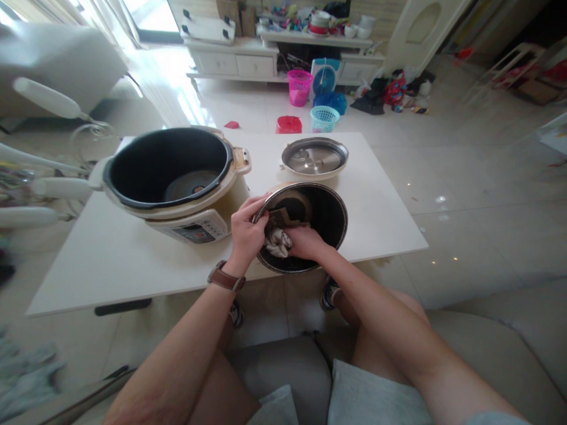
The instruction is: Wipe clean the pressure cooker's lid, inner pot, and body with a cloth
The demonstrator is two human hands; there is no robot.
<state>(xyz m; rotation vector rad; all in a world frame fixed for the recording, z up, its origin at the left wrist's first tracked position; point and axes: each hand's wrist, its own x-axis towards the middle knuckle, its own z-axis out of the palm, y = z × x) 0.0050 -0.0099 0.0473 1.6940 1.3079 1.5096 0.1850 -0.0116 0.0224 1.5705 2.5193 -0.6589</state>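
Observation:
My left hand [248, 229] grips the rim of a dark inner pot [330, 221], which is tilted toward me at the table's near edge. Inside that pot, my right hand [305, 242] is closed on a crumpled, stained cloth [279, 242] near the left wall. Its fingertips are partly hidden by the cloth. To the left stands a cream electric pressure cooker [195, 218], lidless, with its dark inside showing. Behind the pot a round lid [315, 158] lies with its metal underside up.
The white table [381, 218] carries the cooker, pot and lid. White fan-like blades [48, 97] stand close on the left. Beyond the table are a pink basket [300, 88], a light blue basket [325, 120] and a red stool [289, 124]. A grey sofa [487, 348] is beneath me.

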